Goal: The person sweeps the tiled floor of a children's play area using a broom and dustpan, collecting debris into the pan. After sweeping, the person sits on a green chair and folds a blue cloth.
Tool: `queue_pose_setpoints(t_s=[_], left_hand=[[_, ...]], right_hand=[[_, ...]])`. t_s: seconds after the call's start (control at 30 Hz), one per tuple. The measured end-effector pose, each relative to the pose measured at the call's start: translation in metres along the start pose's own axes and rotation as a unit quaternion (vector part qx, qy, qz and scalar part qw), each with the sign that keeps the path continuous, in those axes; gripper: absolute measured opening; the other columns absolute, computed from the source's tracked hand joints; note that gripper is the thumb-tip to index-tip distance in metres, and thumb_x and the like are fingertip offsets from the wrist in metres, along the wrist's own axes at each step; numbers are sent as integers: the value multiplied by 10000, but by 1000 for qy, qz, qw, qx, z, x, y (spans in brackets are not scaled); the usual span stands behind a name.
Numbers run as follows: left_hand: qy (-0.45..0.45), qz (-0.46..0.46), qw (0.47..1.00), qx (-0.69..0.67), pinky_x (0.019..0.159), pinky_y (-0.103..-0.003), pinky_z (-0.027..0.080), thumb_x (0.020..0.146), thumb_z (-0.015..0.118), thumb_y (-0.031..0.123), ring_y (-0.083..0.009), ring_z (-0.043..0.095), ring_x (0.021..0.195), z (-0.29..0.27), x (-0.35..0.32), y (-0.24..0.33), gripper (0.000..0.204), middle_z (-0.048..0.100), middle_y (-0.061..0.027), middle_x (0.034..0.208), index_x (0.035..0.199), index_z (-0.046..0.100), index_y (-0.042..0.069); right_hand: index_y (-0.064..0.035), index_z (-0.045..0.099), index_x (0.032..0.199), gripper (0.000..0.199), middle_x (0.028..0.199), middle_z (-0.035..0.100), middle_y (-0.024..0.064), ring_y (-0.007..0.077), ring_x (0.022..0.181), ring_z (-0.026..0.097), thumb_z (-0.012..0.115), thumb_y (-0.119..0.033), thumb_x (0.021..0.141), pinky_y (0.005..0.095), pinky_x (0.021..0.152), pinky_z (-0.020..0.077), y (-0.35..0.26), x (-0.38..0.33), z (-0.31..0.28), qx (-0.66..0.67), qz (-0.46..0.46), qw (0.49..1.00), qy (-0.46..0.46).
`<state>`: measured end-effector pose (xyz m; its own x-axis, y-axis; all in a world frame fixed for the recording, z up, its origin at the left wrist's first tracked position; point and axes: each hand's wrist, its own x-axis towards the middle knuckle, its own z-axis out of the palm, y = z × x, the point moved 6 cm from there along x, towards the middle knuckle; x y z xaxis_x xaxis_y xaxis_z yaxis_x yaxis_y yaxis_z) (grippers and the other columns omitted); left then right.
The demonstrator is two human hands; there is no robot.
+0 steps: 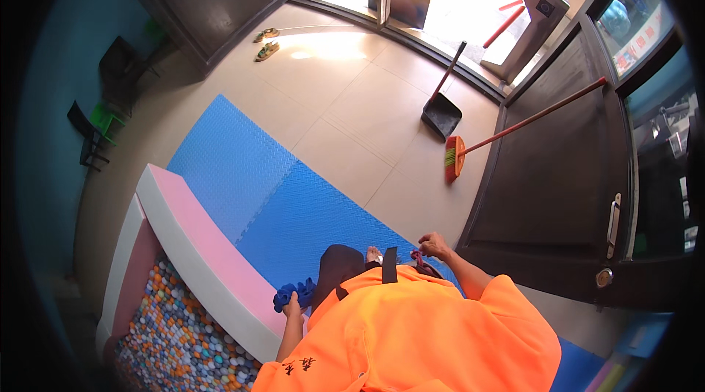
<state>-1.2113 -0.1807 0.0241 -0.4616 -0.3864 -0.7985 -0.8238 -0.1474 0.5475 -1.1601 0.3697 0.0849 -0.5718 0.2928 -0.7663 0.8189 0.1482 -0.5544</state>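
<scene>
My left hand is closed round a bunched dark blue cloth, held beside the pink and white padded wall of a ball pit. Out to the right, my right hand has its fingers bent together on a small dark red cloth-like thing. Its exact kind is too small to make out. Blue foam mats lie beneath my feet, and my orange top hides much of what is below.
Many small balls fill the pit on my left. A red-handled broom leans on the dark door, with a black dustpan near it. Sandals lie farther off on the tiles. Small chairs stand by the left wall.
</scene>
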Motion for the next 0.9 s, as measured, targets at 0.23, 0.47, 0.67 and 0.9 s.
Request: queue_pose_setpoints(t_s=[0.23, 0.47, 0.67, 0.9], left_hand=[[-60, 42, 994, 76, 640, -490, 534, 817, 661, 253, -283, 619, 896, 133, 43, 127, 502, 551, -109, 1159, 1244, 441, 109], [-117, 83, 976, 167, 539, -405, 529, 795, 689, 270, -238, 626, 845, 274, 88, 235, 496, 587, -96, 1093, 1212, 481, 97], [-161, 134, 958, 194, 527, -358, 511, 788, 696, 294, -209, 625, 801, 367, 91, 324, 485, 600, -79, 1063, 1178, 504, 79], [-149, 149, 963, 165, 510, -360, 511, 803, 679, 269, -214, 631, 791, 448, 70, 332, 464, 597, -97, 1060, 1181, 496, 73]], right_hand=[[14, 660, 1010, 303, 832, 678, 150, 220, 696, 665, 595, -68, 725, 323, 628, 548, -5, 27, -47, 14, 109, 993, 51], [-48, 699, 944, 279, 843, 677, 142, 231, 791, 643, 615, -194, 722, 335, 739, 491, -40, 37, -67, 62, 113, 987, 98], [-60, 696, 937, 333, 831, 681, 154, 267, 792, 662, 670, -301, 708, 357, 734, 495, -39, 80, -71, 46, 121, 987, 95], [-70, 688, 973, 328, 834, 679, 134, 244, 797, 653, 633, -291, 736, 351, 744, 494, -53, 134, -163, 39, 125, 988, 79]])
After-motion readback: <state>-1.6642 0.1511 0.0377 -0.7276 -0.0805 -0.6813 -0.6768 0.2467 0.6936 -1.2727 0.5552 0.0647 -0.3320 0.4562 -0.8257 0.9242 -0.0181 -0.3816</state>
